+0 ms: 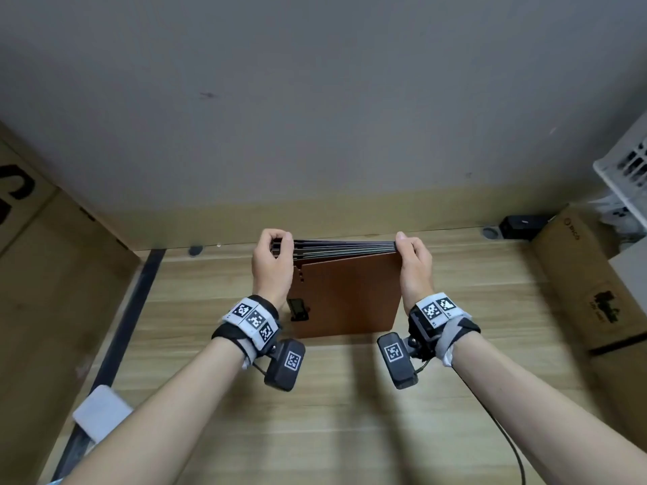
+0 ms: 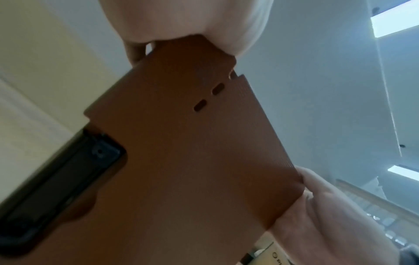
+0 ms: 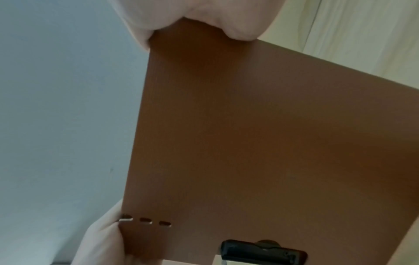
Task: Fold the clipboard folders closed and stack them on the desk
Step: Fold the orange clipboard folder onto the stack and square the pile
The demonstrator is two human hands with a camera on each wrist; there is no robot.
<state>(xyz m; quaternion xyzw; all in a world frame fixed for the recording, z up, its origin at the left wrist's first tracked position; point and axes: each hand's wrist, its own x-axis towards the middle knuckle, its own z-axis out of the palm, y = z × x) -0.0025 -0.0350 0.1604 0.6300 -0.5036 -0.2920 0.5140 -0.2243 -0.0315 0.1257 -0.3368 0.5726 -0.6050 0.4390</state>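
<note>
A stack of several closed clipboard folders stands on edge on the wooden desk, dark top edges fanned slightly. The brown cover faces me, with a black clip at its lower left. My left hand grips the stack's top left corner and my right hand grips the top right corner. In the left wrist view the brown cover runs out from under my left palm to the clip. The right wrist view shows the same cover under my right hand.
A cardboard box walls the left side and another cardboard box stands at the right. A white basket and a black device sit at the back right. A grey wall rises just behind the stack.
</note>
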